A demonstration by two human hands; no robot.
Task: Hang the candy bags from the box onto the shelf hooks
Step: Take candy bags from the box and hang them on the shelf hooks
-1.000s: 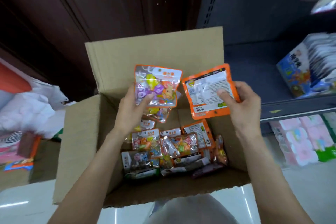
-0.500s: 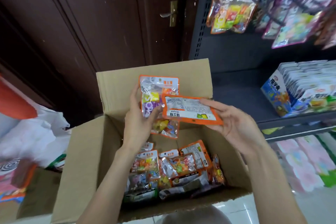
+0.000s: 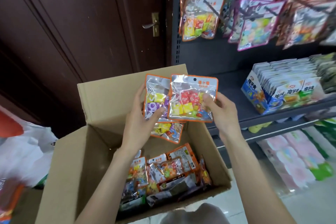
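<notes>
Right now the front candy bag (image 3: 193,97) is up in the air above the open box (image 3: 76,160), with its see-through side facing us and red and yellow sweets inside. The right hand (image 3: 219,107) pinches its right edge with thumb and fingers curled onto it. Just behind it, and partly covered by it, is a second candy bag (image 3: 155,96) with purple and yellow sweets. The left hand (image 3: 140,112) holds that one, with the thumb across its front and the fingers curled behind. A third bag (image 3: 168,131) hangs lower from the same hand, under the other two.

Below both hands, the bottom of the box is full of more candy bags (image 3: 167,174) lying in a messy pile.

Up and to the right of the right hand, bags already hang on the shelf hooks (image 3: 209,3), such as an orange-edged hanging bag (image 3: 199,17). Lower on the right, a shelf (image 3: 272,117) carries a blue snack carton (image 3: 261,94). Behind the left hand stands a dark door (image 3: 81,14) with a brass handle (image 3: 152,25).
</notes>
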